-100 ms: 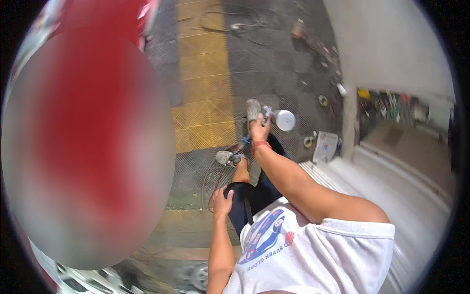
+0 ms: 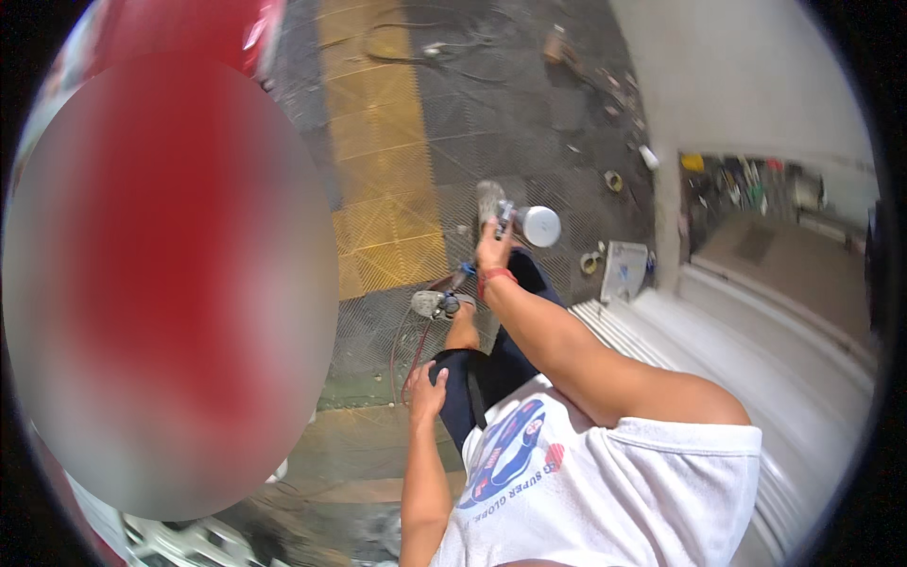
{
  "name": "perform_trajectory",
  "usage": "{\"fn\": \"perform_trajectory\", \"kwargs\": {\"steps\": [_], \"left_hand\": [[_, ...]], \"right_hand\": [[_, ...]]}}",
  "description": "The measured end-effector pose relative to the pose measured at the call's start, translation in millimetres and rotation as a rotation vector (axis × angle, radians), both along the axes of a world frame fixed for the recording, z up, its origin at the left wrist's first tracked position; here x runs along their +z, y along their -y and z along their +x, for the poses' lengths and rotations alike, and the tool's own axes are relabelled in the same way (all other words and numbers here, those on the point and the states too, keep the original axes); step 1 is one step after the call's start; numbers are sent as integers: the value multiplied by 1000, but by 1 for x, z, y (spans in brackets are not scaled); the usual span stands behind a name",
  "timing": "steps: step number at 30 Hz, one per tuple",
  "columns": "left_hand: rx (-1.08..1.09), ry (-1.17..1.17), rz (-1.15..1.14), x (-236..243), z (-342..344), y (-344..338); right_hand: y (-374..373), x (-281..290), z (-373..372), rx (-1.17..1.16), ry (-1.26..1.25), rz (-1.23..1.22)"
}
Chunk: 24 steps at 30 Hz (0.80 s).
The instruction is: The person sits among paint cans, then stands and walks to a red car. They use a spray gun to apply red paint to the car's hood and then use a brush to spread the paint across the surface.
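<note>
Spray gun (image 2: pixel 536 226) nudged slightly nearer the right shoe (image 2: pixel 489 199), right hand (image 2: pixel 493 249) fingers wrapped round its grip, left hand (image 2: pixel 428 392) loose; probably rigid, cup-heavy; best held by handle.

This place seems to be a vehicle workshop. A glossy red body panel (image 2: pixel 170 28) is between ten and eleven o'clock, and a white spoked wheel (image 2: pixel 179 543) between seven and eight. Grey and yellow floor tiles (image 2: pixel 378 142) stretch toward eleven. Near the centre, toward two, is a spray gun (image 2: pixel 504 217) with a white cup (image 2: pixel 541 227); tape-like rolls (image 2: pixel 614 180) lie farther out.
</note>
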<state>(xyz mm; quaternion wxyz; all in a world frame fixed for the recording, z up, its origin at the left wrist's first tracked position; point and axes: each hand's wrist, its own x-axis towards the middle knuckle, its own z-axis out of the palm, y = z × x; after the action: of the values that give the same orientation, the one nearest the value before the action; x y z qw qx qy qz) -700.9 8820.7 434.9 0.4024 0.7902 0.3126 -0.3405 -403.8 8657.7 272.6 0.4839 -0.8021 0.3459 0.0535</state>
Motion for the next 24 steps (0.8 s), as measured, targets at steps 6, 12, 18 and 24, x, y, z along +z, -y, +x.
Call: {"fn": "perform_trajectory", "kwargs": {"steps": [6,12,18,24], "left_hand": [[-352,-51,-24,15,115,77],[-532,9,-215,-1,311,262],[-830,-122,-757,-87,457,431],[-1008,-169,-768,-141,498,478]], "right_hand": [[89,5,79,-87,-75,33],[205,-114,164,-155,-245,212],[325,-227,277,-385,-269,581],[454,-367,332,-554,-220,576]]}}
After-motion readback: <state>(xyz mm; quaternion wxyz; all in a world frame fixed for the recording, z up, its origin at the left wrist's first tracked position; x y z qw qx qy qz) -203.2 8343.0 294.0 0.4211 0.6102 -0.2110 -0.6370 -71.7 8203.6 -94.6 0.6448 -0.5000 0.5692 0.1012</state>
